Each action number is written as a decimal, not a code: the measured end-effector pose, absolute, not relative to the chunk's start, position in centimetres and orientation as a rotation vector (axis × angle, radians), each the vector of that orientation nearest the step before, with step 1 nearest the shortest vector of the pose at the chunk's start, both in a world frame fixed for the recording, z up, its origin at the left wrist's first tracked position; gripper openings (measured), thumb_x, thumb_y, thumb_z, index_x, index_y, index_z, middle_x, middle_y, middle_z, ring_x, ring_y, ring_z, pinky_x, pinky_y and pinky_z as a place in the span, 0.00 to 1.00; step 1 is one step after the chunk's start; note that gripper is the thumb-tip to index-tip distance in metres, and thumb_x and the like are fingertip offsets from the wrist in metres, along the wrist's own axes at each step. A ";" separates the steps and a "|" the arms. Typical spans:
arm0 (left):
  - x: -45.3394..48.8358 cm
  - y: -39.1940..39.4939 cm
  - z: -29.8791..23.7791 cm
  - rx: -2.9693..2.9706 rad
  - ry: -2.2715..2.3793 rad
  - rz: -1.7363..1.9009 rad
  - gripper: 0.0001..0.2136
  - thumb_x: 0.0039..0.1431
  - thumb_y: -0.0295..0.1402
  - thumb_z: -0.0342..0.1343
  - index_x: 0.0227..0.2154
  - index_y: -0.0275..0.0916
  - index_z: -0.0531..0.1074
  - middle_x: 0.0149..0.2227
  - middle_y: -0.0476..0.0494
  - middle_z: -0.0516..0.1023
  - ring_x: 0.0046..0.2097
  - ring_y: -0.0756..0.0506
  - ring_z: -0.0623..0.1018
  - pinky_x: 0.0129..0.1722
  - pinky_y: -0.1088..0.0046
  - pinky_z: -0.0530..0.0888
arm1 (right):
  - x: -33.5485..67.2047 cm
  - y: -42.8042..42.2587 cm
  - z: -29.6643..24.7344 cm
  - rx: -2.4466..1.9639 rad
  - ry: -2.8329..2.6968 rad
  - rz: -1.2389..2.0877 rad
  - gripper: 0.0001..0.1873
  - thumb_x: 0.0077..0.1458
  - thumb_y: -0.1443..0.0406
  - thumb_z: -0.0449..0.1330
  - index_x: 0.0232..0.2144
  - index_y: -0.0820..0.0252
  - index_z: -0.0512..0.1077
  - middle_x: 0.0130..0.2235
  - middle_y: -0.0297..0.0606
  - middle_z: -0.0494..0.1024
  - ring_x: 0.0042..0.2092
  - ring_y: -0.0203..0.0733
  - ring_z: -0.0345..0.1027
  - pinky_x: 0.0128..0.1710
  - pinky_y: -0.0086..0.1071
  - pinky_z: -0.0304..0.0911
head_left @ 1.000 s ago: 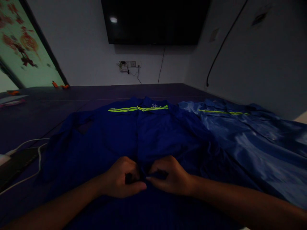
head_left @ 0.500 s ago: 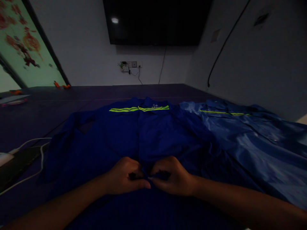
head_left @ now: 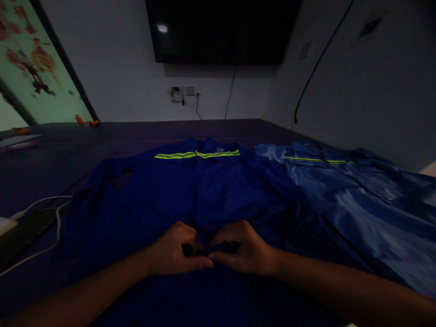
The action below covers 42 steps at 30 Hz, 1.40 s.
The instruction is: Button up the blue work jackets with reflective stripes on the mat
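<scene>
A dark blue work jacket with yellow-green chest stripes lies spread out, collar away from me. My left hand and my right hand meet at the lower part of its front placket. Each pinches the cloth between thumb and fingers, and the thumb tips almost touch. Whether a button sits between the fingertips is too dark to make out. To the right lies a lighter blue jacket with a thin yellow stripe, beside the dark one.
The garments lie on a dark purple surface. At the left are a dark flat device and a white cable. A television hangs on the far wall above several sockets. Small orange objects stand at the back left.
My right thumb has shifted slightly left, closer to my left thumb tip. Both hands keep their pinch on the dark jacket, which lies as before.
</scene>
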<state>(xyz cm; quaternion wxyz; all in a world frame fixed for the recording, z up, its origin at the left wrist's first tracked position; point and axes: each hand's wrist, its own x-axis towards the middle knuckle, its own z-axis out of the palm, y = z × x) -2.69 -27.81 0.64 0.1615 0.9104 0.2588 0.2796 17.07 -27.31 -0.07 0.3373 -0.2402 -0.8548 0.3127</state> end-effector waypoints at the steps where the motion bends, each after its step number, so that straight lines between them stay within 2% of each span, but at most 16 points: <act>1: -2.7 -27.8 0.7 2.591 0.751 0.791 0.19 0.52 0.43 0.53 0.15 0.33 0.66 0.15 0.53 0.63 0.18 0.57 0.63 0.18 0.82 0.58 | 17.1 -27.2 -0.1 -0.649 -2.204 0.863 0.10 0.45 0.61 0.61 0.29 0.61 0.75 0.27 0.36 0.76 0.26 0.33 0.66 0.25 0.24 0.60; 4: -2.9 -27.8 0.8 2.584 0.767 0.785 0.14 0.52 0.38 0.54 0.17 0.33 0.69 0.15 0.53 0.66 0.18 0.56 0.65 0.19 0.82 0.60 | 17.1 -26.9 0.0 -0.714 -2.111 1.033 0.11 0.43 0.60 0.63 0.26 0.63 0.74 0.25 0.36 0.75 0.26 0.33 0.65 0.24 0.25 0.59; 8: -2.9 -27.7 1.0 2.544 0.746 0.863 0.10 0.51 0.32 0.55 0.18 0.33 0.69 0.15 0.53 0.65 0.17 0.57 0.63 0.17 0.83 0.59 | 17.0 -26.6 0.1 -0.758 -1.937 1.360 0.14 0.47 0.58 0.60 0.23 0.66 0.72 0.22 0.35 0.72 0.23 0.30 0.62 0.22 0.24 0.57; 13: -2.9 -27.9 1.4 2.560 0.754 0.905 0.09 0.53 0.29 0.52 0.21 0.33 0.71 0.16 0.51 0.67 0.18 0.57 0.64 0.17 0.83 0.59 | 16.9 -26.3 0.1 -0.748 -1.707 1.629 0.15 0.44 0.57 0.62 0.22 0.66 0.71 0.21 0.33 0.71 0.21 0.29 0.61 0.21 0.23 0.57; 21: -3.0 -27.9 1.3 2.604 0.747 0.916 0.08 0.54 0.29 0.52 0.22 0.33 0.71 0.18 0.50 0.70 0.20 0.55 0.67 0.21 0.81 0.63 | 16.8 -26.2 0.2 -0.760 -1.654 1.691 0.13 0.43 0.60 0.63 0.23 0.66 0.72 0.22 0.33 0.72 0.21 0.28 0.61 0.21 0.22 0.56; 33: -2.9 -27.7 1.0 2.626 0.736 0.916 0.11 0.55 0.31 0.51 0.20 0.33 0.71 0.18 0.49 0.70 0.19 0.55 0.68 0.20 0.81 0.64 | 17.0 -26.3 0.6 -0.751 -1.657 1.719 0.12 0.43 0.59 0.62 0.27 0.65 0.74 0.25 0.34 0.74 0.26 0.31 0.64 0.26 0.25 0.59; 39: -2.9 -27.5 0.8 2.649 0.646 0.983 0.13 0.56 0.32 0.51 0.19 0.33 0.69 0.16 0.50 0.67 0.19 0.55 0.67 0.19 0.82 0.62 | 16.9 -25.8 0.0 -0.752 -1.641 1.759 0.18 0.49 0.55 0.56 0.28 0.66 0.73 0.20 0.32 0.70 0.21 0.29 0.59 0.19 0.23 0.51; 42: -2.9 -27.4 0.6 2.673 0.609 0.988 0.14 0.56 0.32 0.50 0.17 0.33 0.68 0.16 0.50 0.67 0.18 0.56 0.66 0.19 0.81 0.61 | 16.6 -25.8 -0.5 -0.737 -1.695 1.753 0.16 0.46 0.56 0.60 0.29 0.66 0.71 0.20 0.30 0.69 0.19 0.27 0.56 0.18 0.22 0.49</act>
